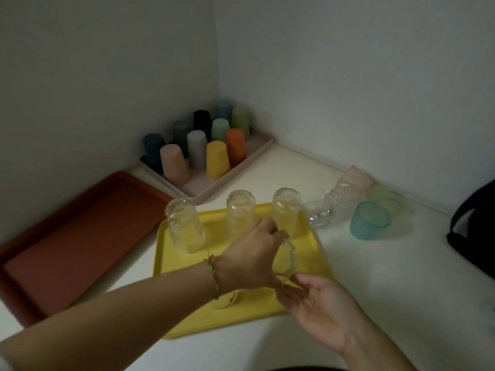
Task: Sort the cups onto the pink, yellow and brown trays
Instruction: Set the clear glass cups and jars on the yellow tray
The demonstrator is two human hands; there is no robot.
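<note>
My left hand grips a clear glass cup over the yellow tray. My right hand is open just below the cup, fingers touching its lower rim. Three clear glasses stand upside down along the yellow tray's far edge. The pink tray in the corner holds several coloured cups upside down. The brown tray lies at the left with nothing on it. A blue cup, a green cup, a pink cup and clear glasses lie on the counter to the right.
White walls meet in a corner behind the pink tray. A black bag sits at the right edge of the white counter.
</note>
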